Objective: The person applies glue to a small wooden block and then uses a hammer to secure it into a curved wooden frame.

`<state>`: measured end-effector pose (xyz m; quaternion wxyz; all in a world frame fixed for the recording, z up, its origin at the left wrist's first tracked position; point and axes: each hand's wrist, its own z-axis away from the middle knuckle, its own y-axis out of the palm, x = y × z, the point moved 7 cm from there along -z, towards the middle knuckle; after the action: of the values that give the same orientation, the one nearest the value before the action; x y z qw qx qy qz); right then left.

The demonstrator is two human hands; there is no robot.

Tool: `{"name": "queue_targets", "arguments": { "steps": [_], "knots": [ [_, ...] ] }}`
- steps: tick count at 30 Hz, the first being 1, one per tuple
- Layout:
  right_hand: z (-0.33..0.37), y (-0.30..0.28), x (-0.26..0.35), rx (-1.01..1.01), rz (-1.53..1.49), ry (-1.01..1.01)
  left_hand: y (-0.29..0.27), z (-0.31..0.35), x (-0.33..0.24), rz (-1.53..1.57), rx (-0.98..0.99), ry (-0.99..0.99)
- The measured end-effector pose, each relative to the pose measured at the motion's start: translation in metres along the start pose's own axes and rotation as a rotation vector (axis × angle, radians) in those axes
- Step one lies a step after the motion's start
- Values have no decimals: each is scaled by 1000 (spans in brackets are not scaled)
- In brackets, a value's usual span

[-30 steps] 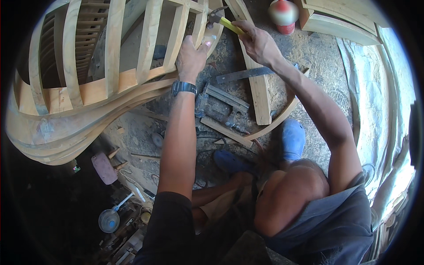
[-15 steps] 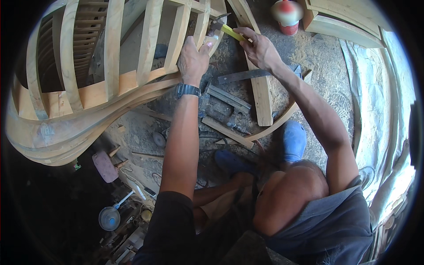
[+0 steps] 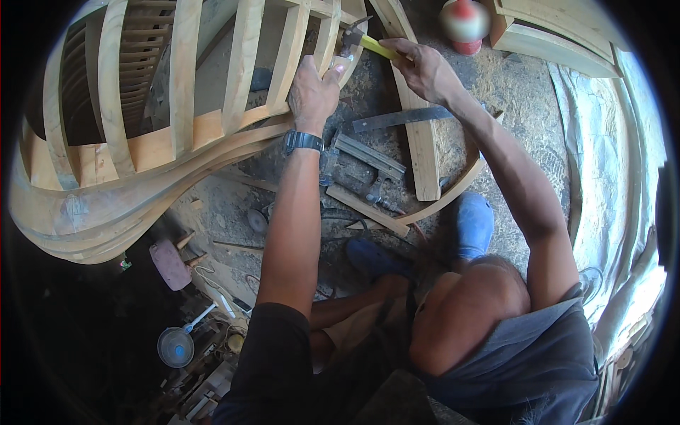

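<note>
A curved wooden frame (image 3: 183, 85) with several upright ribs fills the upper left, like the ribbing of a small boat hull. My left hand (image 3: 313, 95), wearing a dark watch, is closed around the right-hand end of this frame, beside a rib. Its thumb lies along the wood; the other fingers are mostly hidden. In my right hand (image 3: 428, 71) is a claw hammer (image 3: 379, 47), gripped by its yellow handle. The hammer's dark head is just above my left thumb, close to the frame's end. Whether it touches the wood I cannot tell.
On the dusty floor lie a long wooden beam (image 3: 423, 159), a metal square (image 3: 400, 119), a metal clamp-like tool (image 3: 368, 157) and a curved wooden strip (image 3: 453, 195). A red-and-white container (image 3: 465, 28) stands beyond. A pink block-shaped object (image 3: 169, 265) and a blue-handled strainer-like item (image 3: 176, 347) are at lower left.
My right hand and the hammer's handle have shifted slightly up and right, while the hammer head has dipped a little. My left hand keeps its grip on the frame.
</note>
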<state>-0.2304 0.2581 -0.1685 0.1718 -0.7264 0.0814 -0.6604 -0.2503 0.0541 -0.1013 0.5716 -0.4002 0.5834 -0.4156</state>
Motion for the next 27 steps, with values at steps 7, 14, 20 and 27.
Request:
{"name": "queue_targets", "arguments": {
  "steps": [7,14,20,27],
  "knots": [
    [2,1,-4,19,42,-5,0,1,0,-20,28,-23],
    [15,-2,1,-131,-86,59,-1,-1,3,20,46,-54],
    [28,-6,2,-253,-208,129,-7,2,-1,64,-24,-1],
    [51,-1,12,-234,-191,84,-3,-1,4,131,33,-92]
  ]
}}
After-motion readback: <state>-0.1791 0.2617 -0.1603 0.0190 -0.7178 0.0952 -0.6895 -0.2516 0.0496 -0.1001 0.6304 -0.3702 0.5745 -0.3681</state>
